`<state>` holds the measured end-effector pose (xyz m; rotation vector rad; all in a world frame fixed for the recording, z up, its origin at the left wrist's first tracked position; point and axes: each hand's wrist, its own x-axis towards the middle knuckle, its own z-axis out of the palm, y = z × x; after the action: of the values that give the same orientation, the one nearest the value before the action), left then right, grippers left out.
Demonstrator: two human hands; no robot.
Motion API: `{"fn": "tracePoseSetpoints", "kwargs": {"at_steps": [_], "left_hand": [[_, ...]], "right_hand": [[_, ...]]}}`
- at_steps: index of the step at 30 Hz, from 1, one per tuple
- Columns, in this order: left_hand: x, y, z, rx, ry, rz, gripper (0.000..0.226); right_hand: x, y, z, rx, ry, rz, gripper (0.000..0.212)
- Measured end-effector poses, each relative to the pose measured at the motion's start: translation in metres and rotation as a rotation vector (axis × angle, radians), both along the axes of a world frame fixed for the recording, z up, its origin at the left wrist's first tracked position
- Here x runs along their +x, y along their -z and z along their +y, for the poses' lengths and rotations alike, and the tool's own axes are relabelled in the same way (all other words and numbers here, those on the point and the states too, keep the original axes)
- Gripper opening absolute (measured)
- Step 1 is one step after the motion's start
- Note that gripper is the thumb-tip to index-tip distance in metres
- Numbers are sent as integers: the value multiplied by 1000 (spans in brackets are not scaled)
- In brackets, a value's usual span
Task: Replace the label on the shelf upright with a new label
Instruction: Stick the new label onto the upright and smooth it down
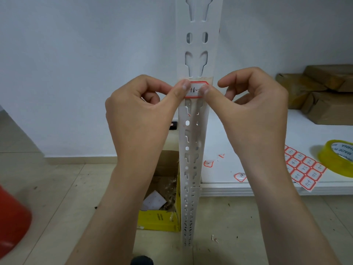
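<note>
A white slotted shelf upright (198, 44) stands in the middle of the view. A white label with a red border and handwriting (194, 90) lies across it at hand height, over a strip of old yellowed tape. My left hand (141, 111) presses its thumb on the label's left end. My right hand (254, 108) presses its thumb on the right end, index finger curled above. A sheet of red-bordered labels (303, 167) lies on the white shelf (257, 134) to the right. Two peeled labels (240, 176) lie near the shelf's front edge.
A roll of yellowish clear tape (338, 157) sits at the shelf's right edge. Brown wrapped parcels (321, 90) are stacked at the back right. An open cardboard and yellow box (162, 203) of scraps stands on the tiled floor left of the upright. A red object (11, 217) is at lower left.
</note>
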<state>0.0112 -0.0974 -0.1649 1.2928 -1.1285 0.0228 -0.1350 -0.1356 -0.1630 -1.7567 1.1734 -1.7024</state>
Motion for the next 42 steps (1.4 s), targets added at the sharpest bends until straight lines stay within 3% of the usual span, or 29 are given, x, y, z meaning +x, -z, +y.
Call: {"fn": "tracePoseSetpoints", "kwargs": {"at_steps": [3,8,18,25,32,38,42], "left_hand": [[1,-1,1,-6,11,8,20],[0,-2,0,13,90,38,35],[2,0,-4,43,178,72,30],[2,-2,-4,55,199,88,26],[6,4,-7,26,234,108,28],[6,3,-6,43,240,93,22],[7,4,-7,41,237,109,35]], "right_hand": [[1,-2,2,28,-29,-8,21],[7,-5,5,84,-93,-6,26],[8,-7,2,133,-231,-134,13],[6,-6,0,104,-279,-151,16],[6,-1,-2,33,-214,-81,13],[6,3,-5,26,-163,-92,24],[8,2,-2,17,-166,-131,16]]}}
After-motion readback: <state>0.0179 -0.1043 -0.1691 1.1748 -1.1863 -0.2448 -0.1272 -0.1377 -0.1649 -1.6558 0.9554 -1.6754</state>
